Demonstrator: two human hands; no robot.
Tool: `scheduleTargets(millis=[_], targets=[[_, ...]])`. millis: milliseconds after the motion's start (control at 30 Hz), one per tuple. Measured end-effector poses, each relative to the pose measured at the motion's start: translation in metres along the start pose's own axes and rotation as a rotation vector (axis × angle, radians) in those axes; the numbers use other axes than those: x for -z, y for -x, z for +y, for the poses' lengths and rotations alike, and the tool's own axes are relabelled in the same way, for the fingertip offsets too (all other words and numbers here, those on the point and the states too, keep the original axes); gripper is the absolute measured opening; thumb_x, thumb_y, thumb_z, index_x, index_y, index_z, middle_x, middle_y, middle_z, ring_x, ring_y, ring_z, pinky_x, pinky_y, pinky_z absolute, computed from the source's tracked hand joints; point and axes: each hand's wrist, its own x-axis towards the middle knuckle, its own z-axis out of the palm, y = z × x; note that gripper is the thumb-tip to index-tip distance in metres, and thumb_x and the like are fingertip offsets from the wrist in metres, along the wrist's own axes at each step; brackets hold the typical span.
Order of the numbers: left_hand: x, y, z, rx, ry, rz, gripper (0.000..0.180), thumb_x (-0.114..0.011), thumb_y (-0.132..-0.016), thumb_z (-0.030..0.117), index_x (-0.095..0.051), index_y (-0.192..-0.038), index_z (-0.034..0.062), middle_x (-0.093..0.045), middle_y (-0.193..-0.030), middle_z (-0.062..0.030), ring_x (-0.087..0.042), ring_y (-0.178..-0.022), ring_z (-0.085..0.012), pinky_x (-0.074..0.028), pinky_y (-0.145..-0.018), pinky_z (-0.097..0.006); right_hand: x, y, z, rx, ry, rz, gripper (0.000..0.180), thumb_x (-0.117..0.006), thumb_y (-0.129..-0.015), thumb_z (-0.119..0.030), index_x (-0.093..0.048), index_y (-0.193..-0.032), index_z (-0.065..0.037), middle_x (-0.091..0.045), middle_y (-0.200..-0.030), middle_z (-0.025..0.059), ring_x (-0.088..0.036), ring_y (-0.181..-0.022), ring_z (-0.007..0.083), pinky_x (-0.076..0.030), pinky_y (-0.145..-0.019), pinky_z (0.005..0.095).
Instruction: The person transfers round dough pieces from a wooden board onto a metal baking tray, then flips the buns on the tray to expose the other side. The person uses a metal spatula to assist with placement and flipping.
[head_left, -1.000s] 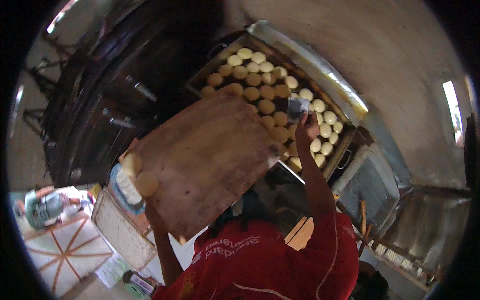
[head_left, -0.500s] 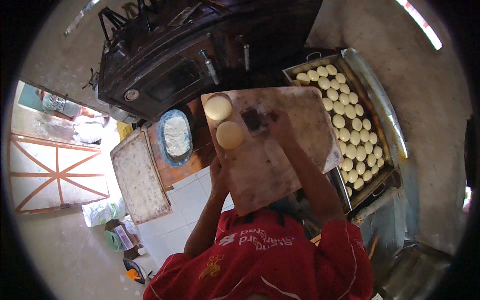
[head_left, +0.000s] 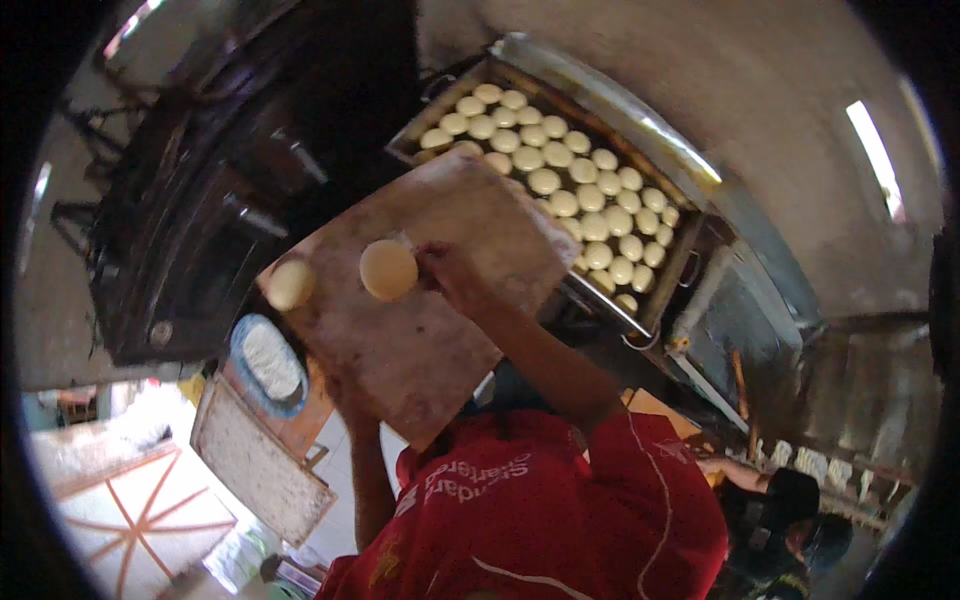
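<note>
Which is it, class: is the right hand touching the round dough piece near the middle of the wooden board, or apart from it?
Touching. The head view shows the right hand with fingertips against the edge of the dough piece on the wooden board.

No packages, signs or screens in view — only print is pale lettering (head_left: 470, 478) across a red shirt (head_left: 560, 520), bottom centre. Small colourful items at the lower edge — too blurred to tell.

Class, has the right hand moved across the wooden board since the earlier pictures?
Yes. The right hand has moved from the wooden board edge by the tray to its middle.
</note>
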Motion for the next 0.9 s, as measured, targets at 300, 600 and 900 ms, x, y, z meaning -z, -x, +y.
scheduleTargets(millis=[300,600,900], targets=[[0.018,-0.022,0.007,0.150,-0.106,0.102,0.058,-0.062,-0.098,0.040,-0.050,-0.139,0.0011,-0.054,-0.136,-0.0170,-0.054,-0.121,-0.0327,-0.050,-0.097,-0.049,0.393,-0.086,-0.060,0.509,0.350,0.726,0.027,-0.066,-0.093,-0.025,-0.070,-0.102,0.000,-0.071,-0.086,0.0076,-0.065,-0.074,0.0144,-0.054,-0.065,0.0327],[0.043,-0.025,0.014,0.152,-0.264,0.030,0.063,-0.053,-0.101,0.046,-0.044,-0.146,0.0021,-0.049,-0.143,-0.0170,-0.052,-0.125,-0.0324,-0.048,-0.101,-0.049,0.447,-0.147,-0.084,0.415,1.351,1.177,0.035,-0.060,-0.094,-0.039,-0.070,-0.094,-0.005,-0.071,-0.081,0.0198,-0.070,-0.078,0.0385,-0.054,-0.069,0.0478],[0.062,-0.019,0.013,0.111,-0.295,0.045,0.067,-0.053,-0.100,0.047,-0.041,-0.148,0.0013,-0.045,-0.146,-0.0185,-0.050,-0.128,-0.0333,-0.046,-0.103,-0.050,0.311,0.018,-0.114,0.790,0.675,1.035,0.024,-0.058,-0.101,-0.018,-0.063,-0.094,0.004,-0.068,-0.076,0.0139,-0.063,-0.069,0.0178,-0.049,-0.064,0.0343]])
